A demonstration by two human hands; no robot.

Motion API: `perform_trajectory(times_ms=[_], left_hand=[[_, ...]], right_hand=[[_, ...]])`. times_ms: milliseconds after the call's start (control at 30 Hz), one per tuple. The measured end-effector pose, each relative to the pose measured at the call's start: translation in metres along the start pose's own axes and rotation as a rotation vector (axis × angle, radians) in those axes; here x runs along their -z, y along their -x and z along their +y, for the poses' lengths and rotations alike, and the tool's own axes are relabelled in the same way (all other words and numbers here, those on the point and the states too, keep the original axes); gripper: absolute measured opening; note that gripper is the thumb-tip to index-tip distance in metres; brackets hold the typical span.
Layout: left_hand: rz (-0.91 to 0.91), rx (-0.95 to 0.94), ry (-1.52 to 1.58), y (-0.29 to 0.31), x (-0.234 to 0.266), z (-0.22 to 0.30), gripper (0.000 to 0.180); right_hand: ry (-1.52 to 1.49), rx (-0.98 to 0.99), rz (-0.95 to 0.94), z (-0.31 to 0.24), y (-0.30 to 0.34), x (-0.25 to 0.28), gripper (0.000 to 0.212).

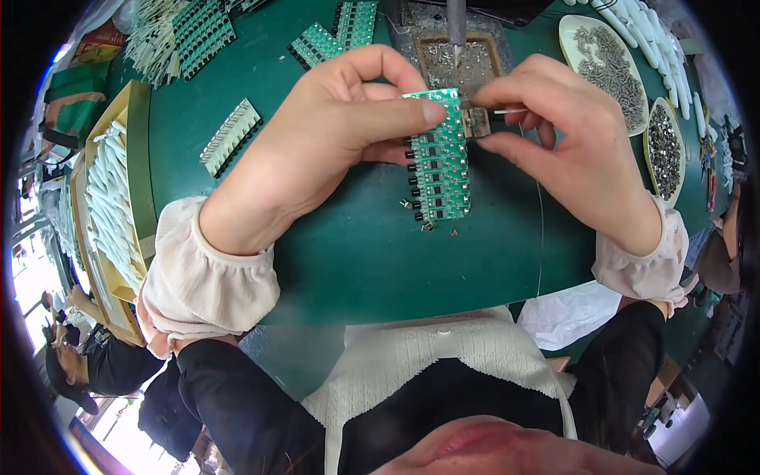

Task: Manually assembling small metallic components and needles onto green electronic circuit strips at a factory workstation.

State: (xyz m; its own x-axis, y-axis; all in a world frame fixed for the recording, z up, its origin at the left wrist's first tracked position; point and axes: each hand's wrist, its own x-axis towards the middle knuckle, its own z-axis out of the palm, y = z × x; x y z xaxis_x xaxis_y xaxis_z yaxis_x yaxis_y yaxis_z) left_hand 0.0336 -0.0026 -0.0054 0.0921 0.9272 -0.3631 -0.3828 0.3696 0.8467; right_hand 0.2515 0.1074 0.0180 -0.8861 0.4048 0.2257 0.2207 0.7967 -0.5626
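Observation:
My left hand (340, 111) is closed on a green circuit board panel (439, 178), thumb on its face near the top end. Rows of small black parts line the panel's left edge, with shiny solder spots along its right. At the panel's upper right edge, my right hand (566, 131) pinches a small brownish metal piece (476, 123) between thumb and forefinger. A thin silvery pin or wire end (511, 111) shows by those fingers. Below that hand hangs a fine wire (542, 229). Just beyond both hands, a soldering iron (457, 28) points down over a metal tray (500, 59).
More board panels (204, 36) lie at the far left, and another strip (231, 137) rests beside my left forearm. A yellow box (141, 174) holds white tubes. On the right are a dish of metal pins (566, 32) and a dish of small metal parts (655, 119). Another person (119, 360) sits at lower left.

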Motion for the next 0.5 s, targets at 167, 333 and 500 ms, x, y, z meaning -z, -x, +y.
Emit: perform_trajectory(times_ms=[167,333,500], left_hand=[[-0.013,-0.037,-0.117,-0.001,-0.006,0.000,0.017],[0.040,-0.057,-0.188,0.001,-0.010,0.002,0.020],[0.052,-0.040,-0.209,0.002,-0.010,0.004,0.021]], right_hand=[[0.014,0.049,0.021,0.000,-0.001,-0.002,0.031],[0.039,0.108,0.049,-0.001,-0.003,-0.001,0.031],[-0.016,0.033,0.034,-0.006,-0.005,0.000,0.029]])
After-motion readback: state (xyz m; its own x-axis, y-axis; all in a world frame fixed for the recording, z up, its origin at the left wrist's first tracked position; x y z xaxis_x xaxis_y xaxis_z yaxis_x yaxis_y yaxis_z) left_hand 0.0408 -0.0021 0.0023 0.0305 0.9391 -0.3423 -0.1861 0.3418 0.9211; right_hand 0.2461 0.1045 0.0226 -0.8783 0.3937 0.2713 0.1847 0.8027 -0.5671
